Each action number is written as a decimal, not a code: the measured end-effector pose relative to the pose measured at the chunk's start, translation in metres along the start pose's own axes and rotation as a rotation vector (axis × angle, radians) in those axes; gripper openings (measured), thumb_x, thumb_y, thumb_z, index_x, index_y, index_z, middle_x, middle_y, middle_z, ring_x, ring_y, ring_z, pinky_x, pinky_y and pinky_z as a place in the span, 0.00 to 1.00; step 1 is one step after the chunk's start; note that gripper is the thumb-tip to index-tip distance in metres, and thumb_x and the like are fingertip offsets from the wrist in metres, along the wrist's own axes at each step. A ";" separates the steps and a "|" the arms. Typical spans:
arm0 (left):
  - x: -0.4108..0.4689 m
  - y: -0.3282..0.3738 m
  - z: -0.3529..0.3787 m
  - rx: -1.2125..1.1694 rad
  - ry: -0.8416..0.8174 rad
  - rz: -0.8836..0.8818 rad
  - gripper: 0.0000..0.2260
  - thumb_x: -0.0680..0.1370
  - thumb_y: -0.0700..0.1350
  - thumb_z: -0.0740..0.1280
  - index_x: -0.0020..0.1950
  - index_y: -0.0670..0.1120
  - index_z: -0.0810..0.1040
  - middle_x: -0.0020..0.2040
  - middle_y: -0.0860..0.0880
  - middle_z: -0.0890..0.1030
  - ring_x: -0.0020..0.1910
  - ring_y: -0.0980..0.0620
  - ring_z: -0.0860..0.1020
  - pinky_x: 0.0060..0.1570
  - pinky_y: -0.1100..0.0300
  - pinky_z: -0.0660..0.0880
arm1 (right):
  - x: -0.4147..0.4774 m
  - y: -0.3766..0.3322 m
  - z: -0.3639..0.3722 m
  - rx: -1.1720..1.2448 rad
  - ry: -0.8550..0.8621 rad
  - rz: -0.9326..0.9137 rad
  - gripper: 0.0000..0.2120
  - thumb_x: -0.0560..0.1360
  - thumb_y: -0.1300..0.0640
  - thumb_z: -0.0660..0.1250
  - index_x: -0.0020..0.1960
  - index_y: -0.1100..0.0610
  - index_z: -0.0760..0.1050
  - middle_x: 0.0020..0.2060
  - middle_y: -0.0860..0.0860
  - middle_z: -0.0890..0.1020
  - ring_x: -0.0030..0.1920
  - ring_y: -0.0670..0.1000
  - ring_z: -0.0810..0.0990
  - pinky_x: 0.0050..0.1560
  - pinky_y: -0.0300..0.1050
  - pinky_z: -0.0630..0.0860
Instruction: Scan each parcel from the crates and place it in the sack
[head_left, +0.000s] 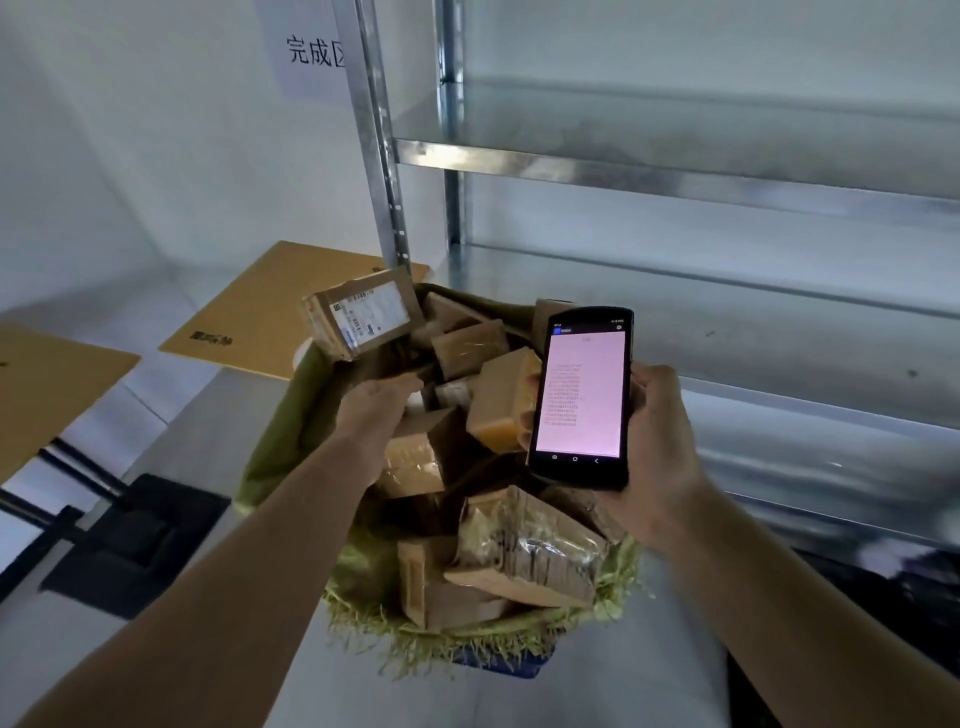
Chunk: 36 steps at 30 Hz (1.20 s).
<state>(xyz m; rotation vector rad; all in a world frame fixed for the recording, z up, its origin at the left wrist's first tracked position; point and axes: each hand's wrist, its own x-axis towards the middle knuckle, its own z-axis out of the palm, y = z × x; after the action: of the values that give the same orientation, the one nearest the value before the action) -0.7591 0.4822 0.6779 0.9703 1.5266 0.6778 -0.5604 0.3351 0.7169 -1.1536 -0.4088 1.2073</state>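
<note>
– Green woven sack (291, 415): where is it sitting for you?
– It is standing in the middle, near me, and I am seeing brown cardboard parcels (530, 551) filling it to the rim. A labelled brown cardboard parcel (361, 317) is tilting at its far left edge; I cannot tell whether it is resting there.
– And the hands?
– The left hand (376, 405) is hovering over the sack with fingers straight, holding nothing, just near of that labelled parcel. The right hand (660, 441) is curling its fingers round a black handheld scanner (582, 400), its pale pink screen glowing, over the sack's right side. Grey metal shelving (675, 171) is standing on the right.
</note>
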 end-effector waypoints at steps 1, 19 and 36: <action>-0.003 0.004 0.003 0.004 -0.018 0.045 0.10 0.80 0.53 0.72 0.58 0.50 0.82 0.57 0.46 0.81 0.56 0.45 0.79 0.65 0.43 0.75 | -0.001 0.001 0.003 0.005 0.003 -0.004 0.28 0.87 0.41 0.50 0.71 0.58 0.79 0.59 0.65 0.85 0.53 0.67 0.84 0.52 0.59 0.83; -0.125 0.077 0.124 0.114 -0.545 0.512 0.06 0.81 0.44 0.73 0.53 0.45 0.89 0.49 0.43 0.88 0.46 0.47 0.83 0.54 0.50 0.82 | -0.063 -0.071 -0.049 -0.030 0.361 -0.093 0.26 0.88 0.36 0.51 0.59 0.51 0.83 0.42 0.54 0.90 0.41 0.57 0.89 0.47 0.54 0.85; -0.286 0.088 0.386 -0.116 -0.768 0.514 0.10 0.86 0.37 0.64 0.61 0.41 0.85 0.53 0.43 0.88 0.50 0.45 0.88 0.45 0.58 0.83 | -0.101 -0.230 -0.293 -0.182 0.455 -0.290 0.20 0.87 0.50 0.52 0.50 0.54 0.82 0.38 0.51 0.86 0.38 0.55 0.84 0.37 0.44 0.78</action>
<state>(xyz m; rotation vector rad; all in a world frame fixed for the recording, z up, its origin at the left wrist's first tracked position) -0.3597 0.2411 0.8237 1.3482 0.5610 0.6287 -0.2526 0.1272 0.8219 -1.4275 -0.3273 0.6401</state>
